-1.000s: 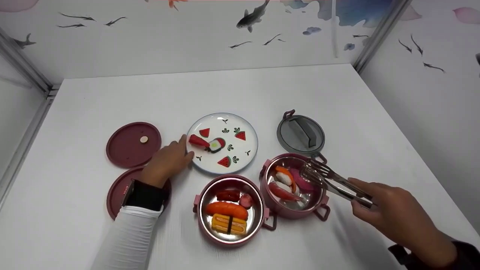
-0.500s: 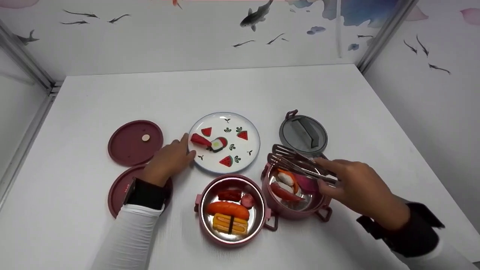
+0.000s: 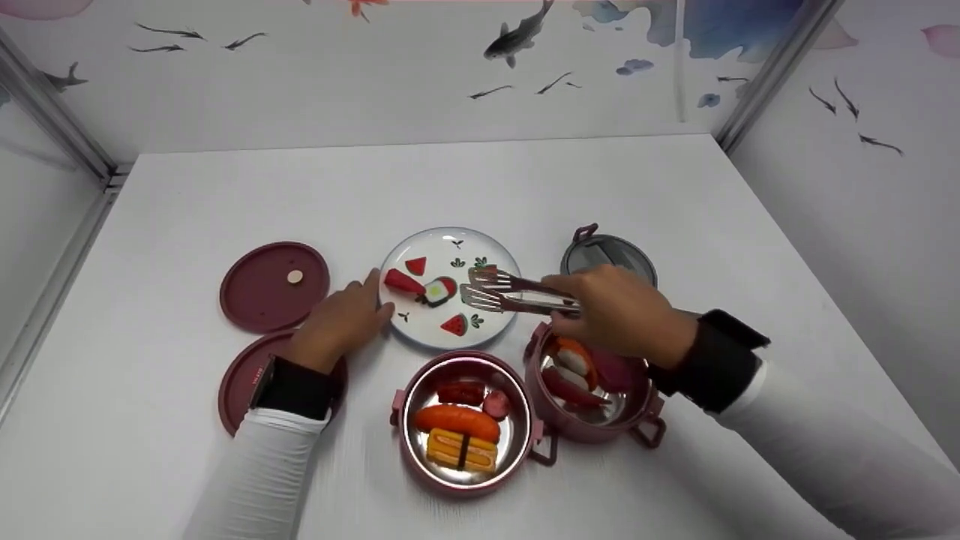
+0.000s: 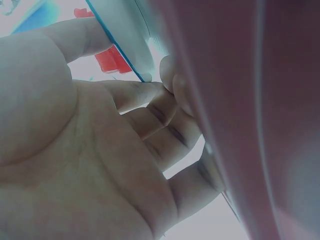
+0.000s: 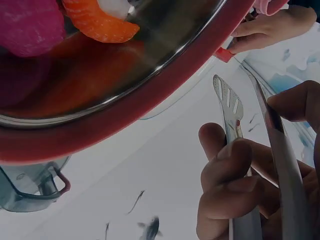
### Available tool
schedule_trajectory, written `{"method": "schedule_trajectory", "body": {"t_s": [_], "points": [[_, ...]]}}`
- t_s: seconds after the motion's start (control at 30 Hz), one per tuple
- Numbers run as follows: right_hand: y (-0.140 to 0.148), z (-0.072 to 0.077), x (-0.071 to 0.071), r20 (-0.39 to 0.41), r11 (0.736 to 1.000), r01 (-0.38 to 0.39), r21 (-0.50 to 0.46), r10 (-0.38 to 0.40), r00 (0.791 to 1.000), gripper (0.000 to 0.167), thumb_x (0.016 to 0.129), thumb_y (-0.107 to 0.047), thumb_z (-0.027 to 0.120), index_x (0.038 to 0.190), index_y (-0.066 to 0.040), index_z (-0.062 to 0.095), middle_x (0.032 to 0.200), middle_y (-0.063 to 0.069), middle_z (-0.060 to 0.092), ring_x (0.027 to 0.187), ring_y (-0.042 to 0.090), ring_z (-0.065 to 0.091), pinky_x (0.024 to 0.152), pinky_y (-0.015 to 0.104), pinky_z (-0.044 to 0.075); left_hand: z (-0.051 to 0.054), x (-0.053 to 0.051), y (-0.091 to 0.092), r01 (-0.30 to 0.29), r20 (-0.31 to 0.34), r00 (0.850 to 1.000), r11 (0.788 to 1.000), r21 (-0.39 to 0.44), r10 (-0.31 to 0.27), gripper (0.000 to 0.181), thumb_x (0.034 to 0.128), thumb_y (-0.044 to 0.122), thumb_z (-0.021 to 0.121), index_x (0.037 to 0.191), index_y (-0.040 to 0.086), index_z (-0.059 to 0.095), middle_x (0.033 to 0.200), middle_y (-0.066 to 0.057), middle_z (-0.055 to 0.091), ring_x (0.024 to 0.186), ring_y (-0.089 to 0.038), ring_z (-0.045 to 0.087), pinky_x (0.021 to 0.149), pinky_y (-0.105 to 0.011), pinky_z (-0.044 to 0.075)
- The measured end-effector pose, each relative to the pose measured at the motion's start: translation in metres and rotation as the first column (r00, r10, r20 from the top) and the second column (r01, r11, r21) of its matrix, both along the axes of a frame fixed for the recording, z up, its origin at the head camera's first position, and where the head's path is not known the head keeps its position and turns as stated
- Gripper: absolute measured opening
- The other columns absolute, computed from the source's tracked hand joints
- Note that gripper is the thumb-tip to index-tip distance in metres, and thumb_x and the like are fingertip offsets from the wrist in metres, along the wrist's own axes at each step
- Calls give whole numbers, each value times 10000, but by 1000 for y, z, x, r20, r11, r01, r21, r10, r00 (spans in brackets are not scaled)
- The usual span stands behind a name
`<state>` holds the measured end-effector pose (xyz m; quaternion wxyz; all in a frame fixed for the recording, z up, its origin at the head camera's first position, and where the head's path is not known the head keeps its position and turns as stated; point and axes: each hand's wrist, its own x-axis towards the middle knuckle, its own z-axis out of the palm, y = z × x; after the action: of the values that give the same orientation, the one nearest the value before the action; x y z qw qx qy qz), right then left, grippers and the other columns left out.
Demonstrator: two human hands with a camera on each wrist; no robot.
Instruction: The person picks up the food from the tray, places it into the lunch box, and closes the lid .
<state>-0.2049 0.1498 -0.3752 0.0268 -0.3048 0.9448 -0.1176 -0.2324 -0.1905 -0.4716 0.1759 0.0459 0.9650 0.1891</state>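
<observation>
My left hand (image 3: 343,322) holds the left rim of a white plate (image 3: 487,244) printed with watermelon slices, its thumb and forefinger at the edge. On the plate lie a red toy food piece (image 3: 403,283) and a toy sushi roll (image 3: 436,291) with a dark rim. My right hand (image 3: 619,307) grips metal serving tongs (image 3: 525,295), whose slotted tips are apart over the plate's right side with nothing between them. In the right wrist view, the tongs' arms (image 5: 232,112) also stand apart. The right hand partly covers the right pot (image 3: 585,431).
The right pot holds toy shrimp sushi (image 3: 574,356) and a purple piece (image 3: 611,369). A left pot (image 3: 466,491) holds a toy sausage (image 3: 457,422) and yellow sushi (image 3: 461,450). Two maroon lids (image 3: 259,304) lie left, one bearing a small round piece (image 3: 295,277). A grey lid (image 3: 615,259) lies behind.
My right hand has carried the tongs from the right pot up and leftward to over the plate. The left hand has stayed at the plate's rim.
</observation>
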Motion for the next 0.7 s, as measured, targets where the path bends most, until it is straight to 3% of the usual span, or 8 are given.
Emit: {"method": "schedule_trajectory", "body": {"t_s": [0.2,0.4,0.7], "points": [[-26,3,-21,14,994,-79,74,78,997,203,823,-174,685,1018,-129,717,716,-20,621,587,138,513,524,272,410,3,-1,1,-2,9,1000,1000,7,2,723,1034,378,401,1603,27,123,1557,-292,353,1432,-451,375,1169,-571,325],[-40,-2,-32,35,989,-91,119,87,996,75,808,-169,692,875,-139,677,706,-18,607,600,149,502,531,279,401,2,1,2,11,4,1000,1000,14,-11,724,1033,371,397,1598,9,123,1545,-311,358,1422,-469,378,1157,-576,336],[-50,-7,-40,41,985,-99,142,94,995,131,793,-194,713,914,-144,697,711,-1,603,628,176,512,558,318,422,2,2,0,-2,4,1000,1000,31,2,722,1035,374,405,1602,24,125,1553,-300,354,1430,-472,363,1163,-587,322]]}}
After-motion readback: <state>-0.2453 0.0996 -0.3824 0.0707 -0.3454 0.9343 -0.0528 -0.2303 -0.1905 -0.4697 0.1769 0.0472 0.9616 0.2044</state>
